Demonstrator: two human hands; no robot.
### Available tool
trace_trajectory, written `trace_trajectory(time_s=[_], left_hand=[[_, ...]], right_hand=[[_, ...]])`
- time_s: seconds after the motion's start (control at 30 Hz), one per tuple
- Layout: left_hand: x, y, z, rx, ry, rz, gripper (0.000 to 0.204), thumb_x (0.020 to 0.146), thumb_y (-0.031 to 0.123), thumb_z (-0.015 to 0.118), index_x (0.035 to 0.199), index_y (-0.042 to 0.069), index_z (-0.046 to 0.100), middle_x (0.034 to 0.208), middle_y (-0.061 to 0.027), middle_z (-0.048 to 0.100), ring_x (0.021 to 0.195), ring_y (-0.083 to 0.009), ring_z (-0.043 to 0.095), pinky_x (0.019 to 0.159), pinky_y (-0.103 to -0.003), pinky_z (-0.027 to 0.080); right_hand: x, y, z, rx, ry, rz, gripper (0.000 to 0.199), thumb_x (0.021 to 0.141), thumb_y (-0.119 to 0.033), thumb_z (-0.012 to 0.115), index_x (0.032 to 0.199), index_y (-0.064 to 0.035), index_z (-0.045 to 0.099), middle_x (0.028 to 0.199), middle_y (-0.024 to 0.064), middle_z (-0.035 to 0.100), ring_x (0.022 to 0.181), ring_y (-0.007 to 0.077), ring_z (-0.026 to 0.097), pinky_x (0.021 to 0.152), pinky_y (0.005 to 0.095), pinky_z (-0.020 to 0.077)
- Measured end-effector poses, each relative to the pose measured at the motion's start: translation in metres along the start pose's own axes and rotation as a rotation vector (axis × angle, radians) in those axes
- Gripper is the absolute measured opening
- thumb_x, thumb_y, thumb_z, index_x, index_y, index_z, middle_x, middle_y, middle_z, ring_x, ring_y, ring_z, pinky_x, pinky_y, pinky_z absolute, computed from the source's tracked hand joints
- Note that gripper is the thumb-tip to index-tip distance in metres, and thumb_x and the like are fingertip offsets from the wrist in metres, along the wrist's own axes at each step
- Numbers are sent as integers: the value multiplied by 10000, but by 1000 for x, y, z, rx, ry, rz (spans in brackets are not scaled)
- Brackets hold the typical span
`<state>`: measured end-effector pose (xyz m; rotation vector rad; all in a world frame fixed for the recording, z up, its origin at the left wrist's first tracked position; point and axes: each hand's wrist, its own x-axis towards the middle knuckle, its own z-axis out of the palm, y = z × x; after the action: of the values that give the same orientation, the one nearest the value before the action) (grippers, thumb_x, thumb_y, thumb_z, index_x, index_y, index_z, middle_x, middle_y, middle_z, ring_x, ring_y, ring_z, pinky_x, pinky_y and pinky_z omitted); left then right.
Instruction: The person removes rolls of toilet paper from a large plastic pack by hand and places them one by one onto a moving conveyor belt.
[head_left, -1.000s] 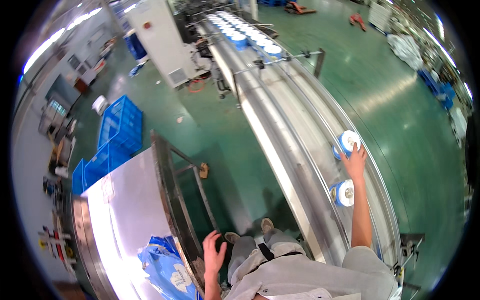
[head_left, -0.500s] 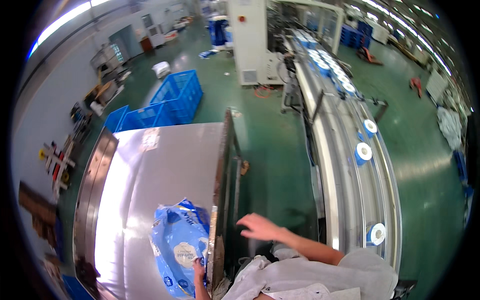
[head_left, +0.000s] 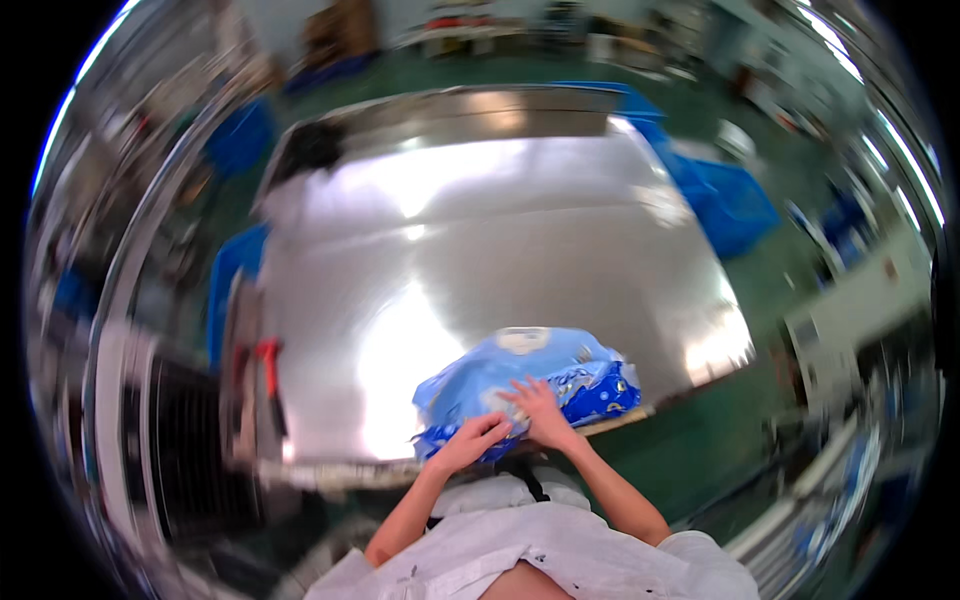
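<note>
A crumpled light and dark blue plastic packaging bag (head_left: 520,375) lies flat along the near edge of the shiny metal table (head_left: 480,250). At the bag's near edge, my left hand (head_left: 472,442) is closed on the film. My right hand (head_left: 540,408) rests on the bag just beside it, fingers spread over the film and gripping nothing. The bag's opening cannot be made out, as the picture is smeared.
A hammer-like tool with a red head (head_left: 268,352) lies at the table's left edge. Blue plastic crates (head_left: 730,205) stand beyond its right side, another blue crate (head_left: 236,270) at its left. A pale machine cabinet (head_left: 860,300) stands at the right.
My view has swung left from the conveyor to face the table. My right hand has come from mid-air onto the bag. My left hand stays at the bag's edge.
</note>
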<state>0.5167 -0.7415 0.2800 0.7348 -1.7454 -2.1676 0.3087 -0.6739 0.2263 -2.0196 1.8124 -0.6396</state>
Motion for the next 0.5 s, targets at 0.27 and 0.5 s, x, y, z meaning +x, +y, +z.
trace_trajectory(time_s=[0.27, 0.5], left_hand=[[-123, 23, 2, 574, 956, 201, 841, 804, 352, 806, 1486, 132, 365, 1479, -159, 445, 1435, -346, 311, 1167, -475, 272], [-161, -30, 87, -145, 1224, 106, 1155, 818, 190, 808, 1592, 142, -48, 1257, -72, 537, 1162, -201, 538, 1072, -356, 390]], right_hand=[[65, -85, 25, 1708, -310, 755, 341, 976, -142, 556, 1301, -42, 562, 1197, 96, 634, 1091, 237, 606, 1009, 403, 462], [40, -139, 43, 1506, -1113, -78, 338, 970, -152, 546, 1287, -35, 547, 1241, 125, 618, 1120, 245, 608, 1032, 380, 457]])
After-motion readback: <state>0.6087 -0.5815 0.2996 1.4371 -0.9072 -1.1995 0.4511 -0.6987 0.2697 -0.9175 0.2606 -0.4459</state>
